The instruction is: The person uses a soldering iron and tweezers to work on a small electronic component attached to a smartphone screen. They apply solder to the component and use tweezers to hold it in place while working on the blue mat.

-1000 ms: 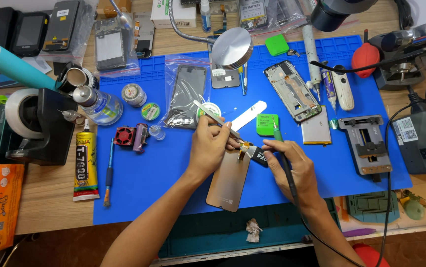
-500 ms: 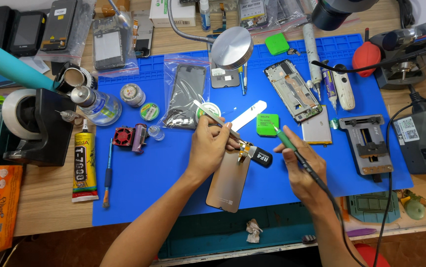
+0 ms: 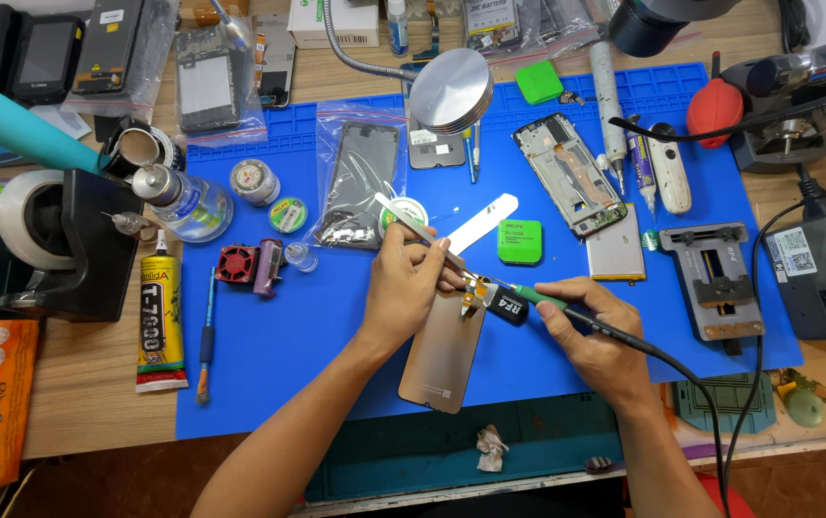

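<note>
A tan phone display panel (image 3: 443,355) lies on the blue work mat (image 3: 279,374), with a gold flex strip (image 3: 475,288) at its top edge. My left hand (image 3: 408,278) holds metal tweezers (image 3: 411,225) whose tips rest on that strip. My right hand (image 3: 597,331) grips a soldering iron with a green collar (image 3: 537,295) and a black cable. Its tip points left at the flex strip, just over a small black block (image 3: 509,305).
A phone frame (image 3: 571,177), a battery (image 3: 616,254), a green square box (image 3: 519,241) and a metal clamp (image 3: 717,278) lie to the right. A bagged part (image 3: 360,182), a glue tube (image 3: 161,321), a tape dispenser (image 3: 58,240) and a lamp head (image 3: 451,91) lie left and behind.
My right hand had lifted the iron up and to the right half a second ago. It has since swung back down, with the tip at the flex strip again. My left hand stays put.
</note>
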